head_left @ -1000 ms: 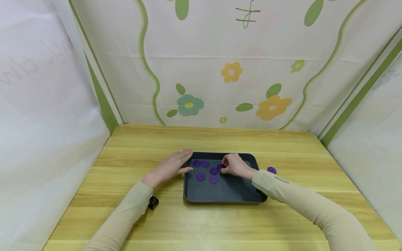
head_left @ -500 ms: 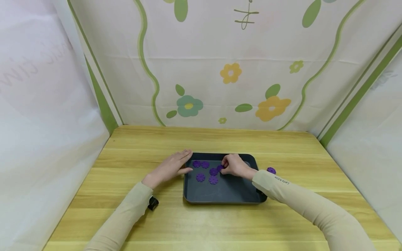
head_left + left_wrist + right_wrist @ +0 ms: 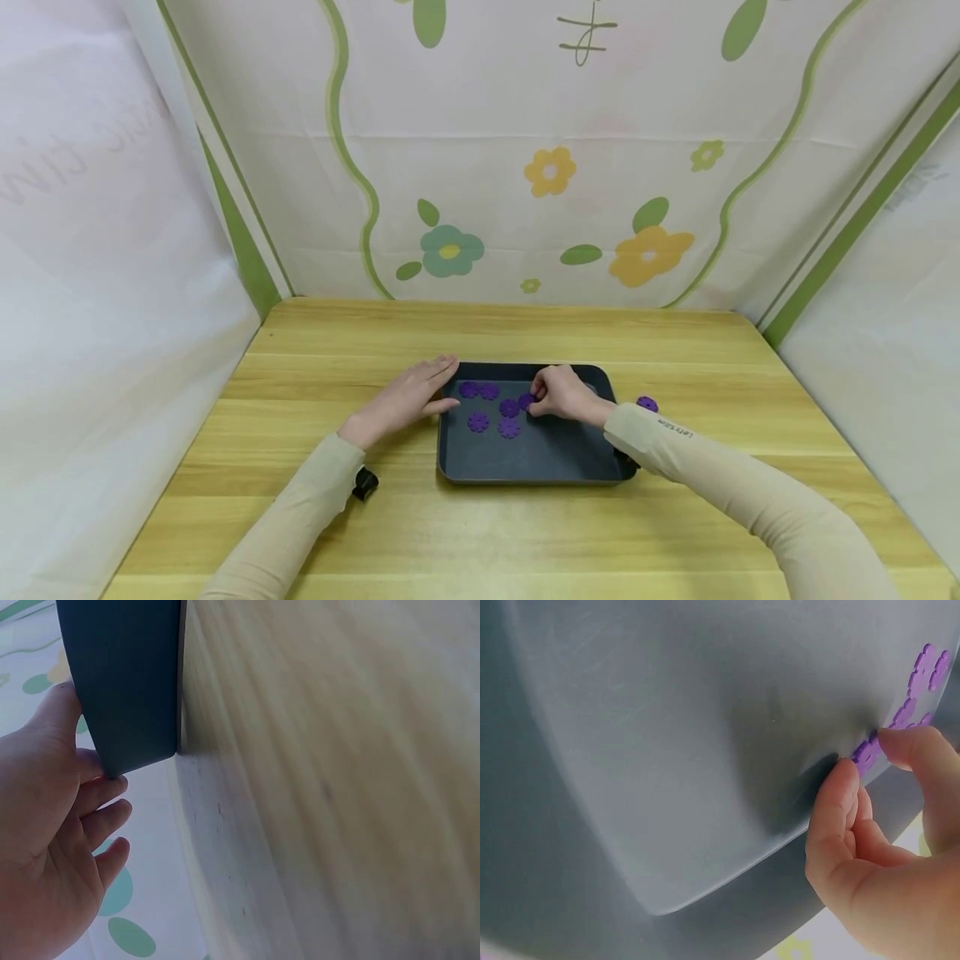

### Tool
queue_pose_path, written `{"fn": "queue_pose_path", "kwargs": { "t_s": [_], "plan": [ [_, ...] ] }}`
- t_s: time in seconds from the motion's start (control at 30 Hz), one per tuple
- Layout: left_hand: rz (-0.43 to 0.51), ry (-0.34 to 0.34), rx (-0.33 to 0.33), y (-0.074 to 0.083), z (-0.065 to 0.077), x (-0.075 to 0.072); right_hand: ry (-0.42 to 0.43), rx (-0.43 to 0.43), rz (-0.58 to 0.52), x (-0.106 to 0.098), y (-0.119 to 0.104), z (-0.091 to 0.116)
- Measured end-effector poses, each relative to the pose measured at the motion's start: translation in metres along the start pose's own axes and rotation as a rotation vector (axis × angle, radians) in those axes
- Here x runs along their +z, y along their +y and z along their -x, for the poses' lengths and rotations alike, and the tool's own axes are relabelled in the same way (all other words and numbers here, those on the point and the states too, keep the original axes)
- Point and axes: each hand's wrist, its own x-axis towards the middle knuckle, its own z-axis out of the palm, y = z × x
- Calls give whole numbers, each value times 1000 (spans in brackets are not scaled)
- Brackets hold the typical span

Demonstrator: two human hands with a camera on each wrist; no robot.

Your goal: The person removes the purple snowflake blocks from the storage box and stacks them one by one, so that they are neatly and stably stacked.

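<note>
As the right hand (image 3: 564, 395) pinches a purple disc (image 3: 526, 402) towards twelve o'clock in the tray (image 3: 547, 462), the left hand (image 3: 408, 395) spread at its ten-o'clock edge, pushing sideways could shift the neighbouring disc (image 3: 509, 408).

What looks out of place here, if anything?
One purple notched disc lies on the wood-grain table, to the right of the dark tray. It looks stray because the six other discs are inside. Nothing else stands out.
</note>
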Motion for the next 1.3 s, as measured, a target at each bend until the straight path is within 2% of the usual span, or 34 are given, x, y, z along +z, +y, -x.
{"fn": "queue_pose_path", "kwargs": {
  "t_s": [0.3, 0.43, 0.53, 0.73, 0.9, 1.07, 1.3],
  "plan": [
    [-12, 6, -2, 0, 0, 1, -20, 12, 12, -7, 0, 3],
    [-22, 25, 13, 0, -1, 1, -9, 6, 26, -16, 1, 4],
    [-7, 13, 1, 0, -1, 1, 13, 8, 28, -24, 3, 6],
    [14, -22, -23, -1, -2, 2, 47, 5, 35, -33, 11, 10],
    [3, -17, -11, -1, -2, 3, 53, 48, 37, -41, 18, 16],
    [-5, -5, -7, -2, -2, 3, 87, 50, 45, -50, 27, 23],
    [-9, -24, -15, -2, -2, 4, 125, 71, 51, -64, 41, 36]
  ]
}}
